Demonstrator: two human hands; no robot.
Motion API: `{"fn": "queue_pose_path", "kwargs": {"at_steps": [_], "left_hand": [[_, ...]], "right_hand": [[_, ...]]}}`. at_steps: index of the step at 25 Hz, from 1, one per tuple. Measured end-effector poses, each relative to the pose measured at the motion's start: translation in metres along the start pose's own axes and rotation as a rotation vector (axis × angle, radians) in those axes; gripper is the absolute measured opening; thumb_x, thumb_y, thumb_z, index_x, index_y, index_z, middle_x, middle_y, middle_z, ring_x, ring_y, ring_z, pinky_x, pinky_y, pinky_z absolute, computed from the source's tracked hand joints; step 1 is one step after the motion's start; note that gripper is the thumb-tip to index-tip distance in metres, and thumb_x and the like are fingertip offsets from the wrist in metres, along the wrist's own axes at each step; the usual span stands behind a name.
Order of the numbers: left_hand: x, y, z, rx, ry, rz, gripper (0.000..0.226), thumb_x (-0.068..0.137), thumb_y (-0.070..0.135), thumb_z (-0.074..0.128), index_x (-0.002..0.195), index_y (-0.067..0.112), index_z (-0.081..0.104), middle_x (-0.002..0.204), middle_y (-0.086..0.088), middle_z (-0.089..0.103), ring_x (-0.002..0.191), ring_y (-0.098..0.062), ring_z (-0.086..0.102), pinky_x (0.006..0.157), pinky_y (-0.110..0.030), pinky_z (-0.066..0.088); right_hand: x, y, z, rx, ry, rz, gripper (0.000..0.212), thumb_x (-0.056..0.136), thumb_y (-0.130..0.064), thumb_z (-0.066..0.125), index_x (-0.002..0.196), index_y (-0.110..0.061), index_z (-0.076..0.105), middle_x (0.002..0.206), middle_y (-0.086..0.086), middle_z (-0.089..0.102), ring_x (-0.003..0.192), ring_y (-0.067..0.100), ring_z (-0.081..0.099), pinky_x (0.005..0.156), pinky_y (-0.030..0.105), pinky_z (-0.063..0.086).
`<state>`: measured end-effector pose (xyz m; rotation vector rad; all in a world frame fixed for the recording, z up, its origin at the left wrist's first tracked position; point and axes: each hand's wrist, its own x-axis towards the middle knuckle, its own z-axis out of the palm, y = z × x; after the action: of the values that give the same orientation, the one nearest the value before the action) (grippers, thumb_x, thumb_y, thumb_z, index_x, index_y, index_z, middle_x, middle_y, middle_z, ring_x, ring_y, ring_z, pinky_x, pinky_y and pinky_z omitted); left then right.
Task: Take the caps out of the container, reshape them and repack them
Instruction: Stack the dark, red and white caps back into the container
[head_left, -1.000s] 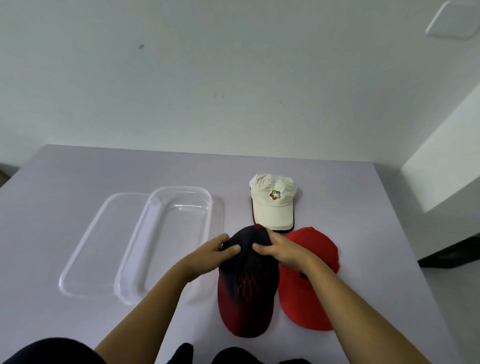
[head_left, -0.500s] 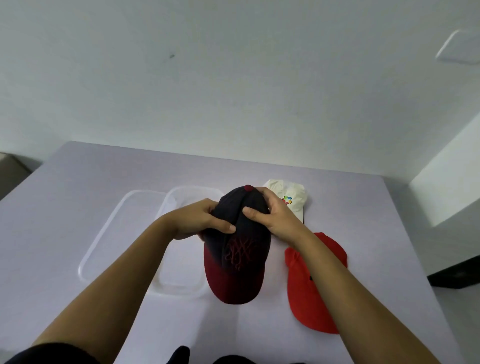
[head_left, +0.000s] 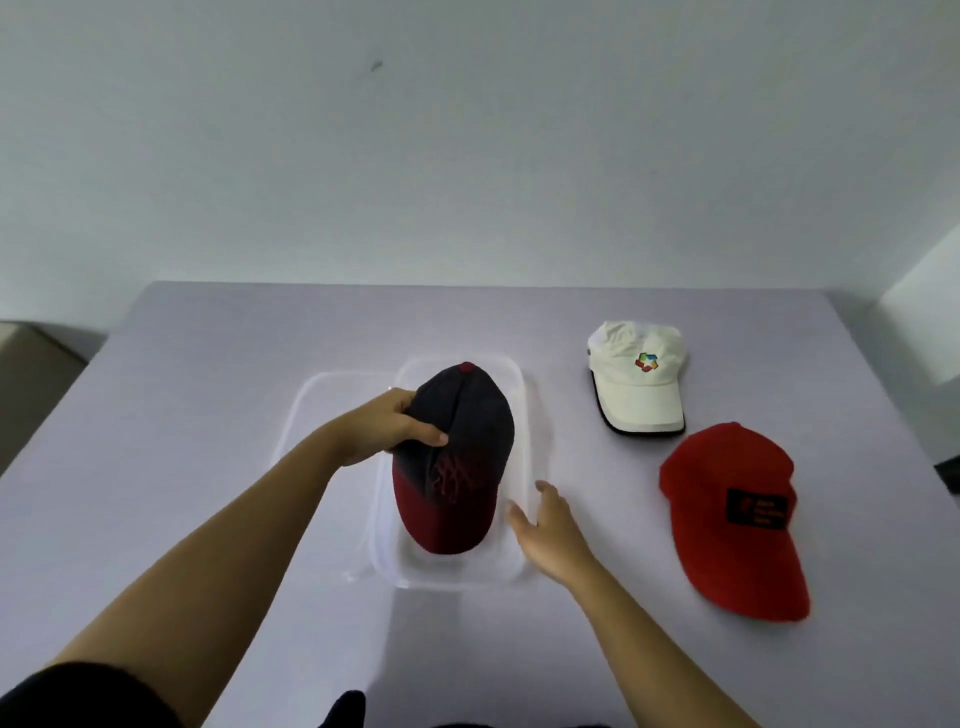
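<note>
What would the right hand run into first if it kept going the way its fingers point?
Probably the clear container: the right hand is open, fingers aimed up and away along its right wall, beside the dark cap. Depth is unclear, so it might just skim past.

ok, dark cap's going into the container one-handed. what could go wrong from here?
1. The left hand pinches only the crown of the dark cap; that grip may re-crease it.
2. The right hand is open beside the clear container, not clearly bracing it, so the container could slide.
3. The white cap and red cap must still fit; stacking may squash this one.
</note>
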<state>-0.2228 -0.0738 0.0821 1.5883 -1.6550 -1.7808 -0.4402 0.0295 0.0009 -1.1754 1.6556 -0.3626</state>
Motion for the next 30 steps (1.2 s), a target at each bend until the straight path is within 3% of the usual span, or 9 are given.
{"fn": "queue_pose_path", "kwargs": {"at_steps": [3,8,11,14,16,19,22,26,30], "left_hand": [[0.025,-0.028,0.010,0.005,-0.096,-0.070,0.032,0.068,0.016,0.070,0.100,0.013,0.069,0.097,-0.008,0.074,0.090,-0.023,0.071,0.078,-0.031,0.057],[0.054,-0.048,0.016,-0.097,-0.135,-0.245,0.024,0.081,0.001,0.059,0.105,0.009,0.062,0.095,-0.009,0.069,0.083,-0.024,0.067,0.062,-0.027,0.053],[0.063,-0.053,0.017,-0.091,-0.073,-0.310,0.035,0.081,0.006,0.059,0.115,0.012,0.053,0.099,-0.005,0.062,0.086,-0.018,0.060,0.067,-0.027,0.047],[0.067,-0.062,0.015,-0.052,0.001,-0.316,0.087,0.064,0.016,0.066,0.142,0.013,0.028,0.119,-0.007,0.051,0.106,-0.024,0.055,0.090,-0.033,0.048],[0.065,-0.061,0.015,-0.016,0.027,-0.295,0.100,0.066,0.014,0.067,0.150,0.017,0.013,0.131,-0.009,0.042,0.122,-0.029,0.047,0.102,-0.036,0.041],[0.065,-0.036,0.018,0.040,0.281,-0.115,0.083,0.079,0.004,0.059,0.150,0.016,0.018,0.151,-0.007,0.032,0.138,-0.025,0.033,0.108,-0.038,0.036],[0.063,0.010,0.034,0.055,0.490,0.116,0.067,0.085,0.002,0.052,0.146,0.014,0.029,0.150,-0.002,0.038,0.138,-0.016,0.036,0.112,-0.033,0.033],[0.078,0.063,0.107,0.083,0.361,0.254,0.058,0.088,0.004,0.051,0.143,0.014,0.037,0.145,0.001,0.046,0.133,-0.012,0.043,0.103,-0.021,0.033],[0.111,0.069,0.195,0.064,0.147,0.085,0.044,0.090,0.016,0.054,0.133,0.018,0.046,0.131,-0.003,0.053,0.125,-0.016,0.047,0.098,-0.026,0.037]], "right_hand": [[0.000,0.014,0.031,-0.111,0.077,0.017,0.063,0.098,-0.030,0.040,0.149,-0.016,0.006,0.150,0.010,0.033,0.131,0.028,0.043,0.104,0.034,0.036],[0.007,0.018,0.047,-0.174,0.246,0.047,0.056,0.094,-0.009,0.041,0.146,-0.012,0.018,0.117,0.014,0.060,0.101,0.029,0.062,0.085,0.035,0.049],[0.010,0.018,0.053,-0.216,0.279,0.041,0.053,0.092,-0.005,0.044,0.141,-0.008,0.024,0.121,0.015,0.059,0.103,0.031,0.061,0.085,0.038,0.050],[0.011,0.021,0.055,-0.184,0.277,0.045,0.053,0.092,-0.006,0.044,0.141,-0.009,0.024,0.128,0.014,0.056,0.107,0.030,0.060,0.090,0.038,0.051],[0.009,0.020,0.053,-0.124,0.211,0.055,0.056,0.093,-0.011,0.045,0.143,-0.010,0.022,0.137,0.014,0.048,0.117,0.029,0.053,0.097,0.040,0.047],[0.009,0.012,0.024,0.073,0.190,0.029,0.071,0.091,-0.029,0.056,0.147,-0.011,0.017,0.152,0.008,0.025,0.139,0.026,0.028,0.111,0.036,0.029],[0.014,0.005,-0.025,0.179,0.390,-0.093,0.056,0.092,-0.020,0.055,0.142,-0.012,0.031,0.146,0.007,0.033,0.135,0.021,0.033,0.106,0.028,0.029],[0.022,0.031,-0.110,0.163,0.696,-0.206,0.044,0.086,0.000,0.056,0.128,-0.003,0.047,0.129,0.015,0.049,0.121,0.025,0.045,0.094,0.014,0.026],[0.026,0.104,-0.204,0.197,0.867,0.002,0.049,0.084,-0.006,0.062,0.130,-0.002,0.045,0.133,0.020,0.044,0.125,0.031,0.043,0.100,0.029,0.032]]}}
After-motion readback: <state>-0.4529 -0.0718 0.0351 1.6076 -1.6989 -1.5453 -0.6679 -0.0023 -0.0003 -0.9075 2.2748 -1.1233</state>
